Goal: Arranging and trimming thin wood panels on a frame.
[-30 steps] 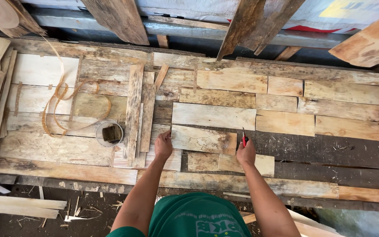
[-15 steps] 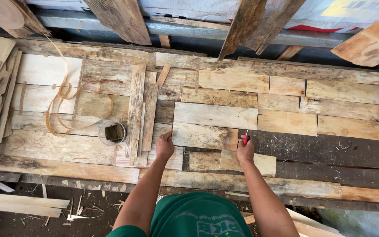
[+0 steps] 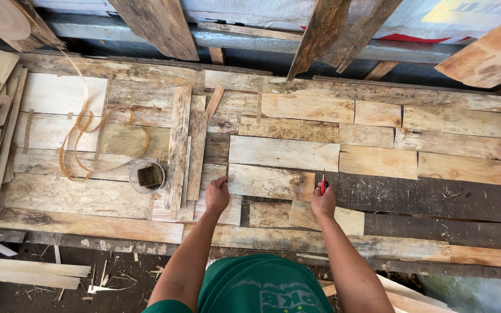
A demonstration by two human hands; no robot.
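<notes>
A pale veneer sheet (image 3: pixel 269 181) is laid flat near the front middle of the wooden work table (image 3: pixel 88 229), among other patched sheets. Its left corner is pinched by the left hand (image 3: pixel 218 194), fingers curled down on the edge, forearm stretched straight forward. At its right end, a small red-handled tool (image 3: pixel 323 184) is held upright in the closed right hand (image 3: pixel 323 203), tip set against the sheet's edge; the blade itself is too small to be made out. Both elbows are cut off by the green shirt (image 3: pixel 259 284) below. A round tin (image 3: pixel 146 176) is seen just left, beside upright strips (image 3: pixel 179 148), with curled tape (image 3: pixel 85 142) farther out. The tin's contents are hard to tell.
</notes>
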